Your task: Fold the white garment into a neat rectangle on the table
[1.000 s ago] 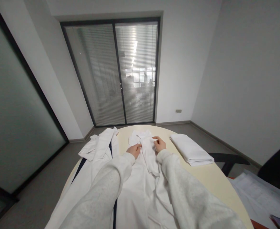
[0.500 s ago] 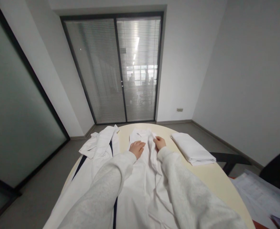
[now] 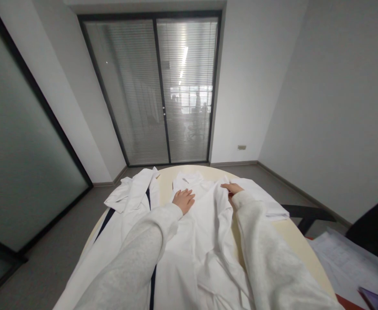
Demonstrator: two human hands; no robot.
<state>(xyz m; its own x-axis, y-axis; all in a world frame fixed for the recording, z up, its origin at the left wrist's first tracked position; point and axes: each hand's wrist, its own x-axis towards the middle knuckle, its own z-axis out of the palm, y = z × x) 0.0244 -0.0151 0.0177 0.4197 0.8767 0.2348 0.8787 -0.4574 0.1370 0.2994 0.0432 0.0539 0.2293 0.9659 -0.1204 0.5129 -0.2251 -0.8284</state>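
A white collared garment [image 3: 204,224], which looks like a shirt or coat, lies lengthwise on the round table with its collar at the far end. My left hand [image 3: 184,201] rests flat on its upper part, fingers spread. My right hand [image 3: 232,188] pinches the garment's right edge near the shoulder, holding the cloth out to the side. Loose folds run down that side toward me. Left of it lies another white garment [image 3: 133,193] with a dark blue stripe, its upper part bunched. My forearms hide parts of both garments.
A folded white cloth [image 3: 266,200] lies at the right side of the cream table [image 3: 300,249]. Beyond the right edge are a black chair armrest [image 3: 314,213] and papers [image 3: 353,262]. A glass door with blinds [image 3: 163,94] stands across the room.
My right hand has moved right, drawing the garment's edge outward so its front spreads wider and smoother. My left hand stays on the cloth, its fingers now more spread.
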